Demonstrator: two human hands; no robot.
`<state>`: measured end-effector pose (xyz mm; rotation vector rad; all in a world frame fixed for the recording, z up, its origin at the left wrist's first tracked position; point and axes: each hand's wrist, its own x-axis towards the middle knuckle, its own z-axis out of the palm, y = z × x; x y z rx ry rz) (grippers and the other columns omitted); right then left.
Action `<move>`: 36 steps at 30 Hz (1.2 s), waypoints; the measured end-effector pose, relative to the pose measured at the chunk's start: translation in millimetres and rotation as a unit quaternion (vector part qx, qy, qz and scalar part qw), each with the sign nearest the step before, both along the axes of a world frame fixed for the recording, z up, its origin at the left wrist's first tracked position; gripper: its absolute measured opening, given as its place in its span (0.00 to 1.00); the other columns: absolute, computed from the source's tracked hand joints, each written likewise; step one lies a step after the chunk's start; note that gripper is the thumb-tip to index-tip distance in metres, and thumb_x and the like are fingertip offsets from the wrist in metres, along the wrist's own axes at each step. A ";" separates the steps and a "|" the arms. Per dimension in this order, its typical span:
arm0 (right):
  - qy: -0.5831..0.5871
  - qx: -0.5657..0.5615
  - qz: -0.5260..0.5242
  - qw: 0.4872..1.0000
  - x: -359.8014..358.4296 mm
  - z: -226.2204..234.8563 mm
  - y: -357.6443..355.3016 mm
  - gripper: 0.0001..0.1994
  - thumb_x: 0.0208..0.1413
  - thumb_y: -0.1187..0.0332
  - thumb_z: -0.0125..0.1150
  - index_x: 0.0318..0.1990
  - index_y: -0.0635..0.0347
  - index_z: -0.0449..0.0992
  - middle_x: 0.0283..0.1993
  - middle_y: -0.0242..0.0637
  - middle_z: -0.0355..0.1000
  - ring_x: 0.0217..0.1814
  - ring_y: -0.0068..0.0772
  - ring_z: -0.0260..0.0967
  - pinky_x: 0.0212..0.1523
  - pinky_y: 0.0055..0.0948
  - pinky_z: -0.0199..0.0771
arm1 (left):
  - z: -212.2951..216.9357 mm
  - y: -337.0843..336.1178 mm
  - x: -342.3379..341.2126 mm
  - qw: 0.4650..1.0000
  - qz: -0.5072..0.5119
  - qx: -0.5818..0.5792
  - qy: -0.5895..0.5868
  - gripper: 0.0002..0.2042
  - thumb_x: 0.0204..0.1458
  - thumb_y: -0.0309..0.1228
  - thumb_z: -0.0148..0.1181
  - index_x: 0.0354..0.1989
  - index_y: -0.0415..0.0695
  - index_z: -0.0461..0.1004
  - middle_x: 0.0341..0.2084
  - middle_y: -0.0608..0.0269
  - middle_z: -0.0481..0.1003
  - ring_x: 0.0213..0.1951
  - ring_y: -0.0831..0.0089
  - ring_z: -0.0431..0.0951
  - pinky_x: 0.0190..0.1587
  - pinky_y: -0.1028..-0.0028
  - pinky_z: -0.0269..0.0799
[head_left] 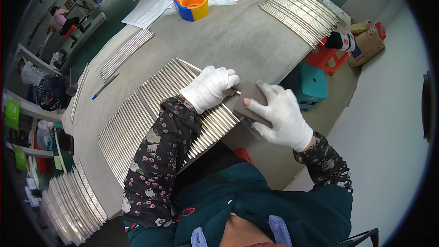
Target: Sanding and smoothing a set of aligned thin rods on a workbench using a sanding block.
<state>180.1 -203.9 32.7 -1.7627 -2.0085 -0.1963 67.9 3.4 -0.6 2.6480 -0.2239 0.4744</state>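
My left hand, in a white glove, is closed around a thin silver metal rod. One end of the rod pokes out past the fingers. In my right hand, also gloved in white with a bare fingertip showing, is a dark grey-brown rectangular block, like a sanding block. The block is right beside the rod's protruding end; whether they touch, I cannot tell. Beneath my left forearm, a wide row of silver metal rods lies side by side near the table's front edge.
More rods lie at the far right, with a smaller group at the left and bundles at the lower left. A pen, a yellow-blue tape dispenser and papers share the grey table. Stools stand right.
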 end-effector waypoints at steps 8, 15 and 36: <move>-0.006 0.000 -0.023 1.000 -2.1 -7.8 -4.1 0.25 0.36 0.63 0.65 0.49 0.52 0.75 0.54 0.54 0.63 0.50 0.50 0.64 0.43 0.40 0.64 | 0.2 -1.9 -1.5 1.000 0.011 0.016 0.020 0.06 0.44 0.29 0.61 0.27 0.47 0.68 0.27 0.65 0.71 0.34 0.62 0.74 0.32 0.64 0.70; -0.010 0.024 -0.007 1.000 -2.0 -4.8 1.9 0.23 0.36 0.65 0.64 0.46 0.54 0.75 0.51 0.53 0.65 0.43 0.48 0.66 0.35 0.41 0.65 | -4.5 0.1 -0.6 1.000 0.004 0.018 0.013 0.09 0.40 0.26 0.63 0.28 0.47 0.68 0.26 0.64 0.71 0.33 0.62 0.74 0.31 0.65 0.69; -0.017 0.017 -0.035 0.999 3.1 4.0 1.1 0.23 0.37 0.66 0.63 0.47 0.52 0.75 0.53 0.53 0.64 0.45 0.49 0.66 0.38 0.41 0.65 | -1.5 1.7 -1.3 0.999 0.006 0.003 0.052 0.06 0.44 0.29 0.60 0.29 0.48 0.69 0.28 0.64 0.71 0.36 0.62 0.74 0.34 0.63 0.69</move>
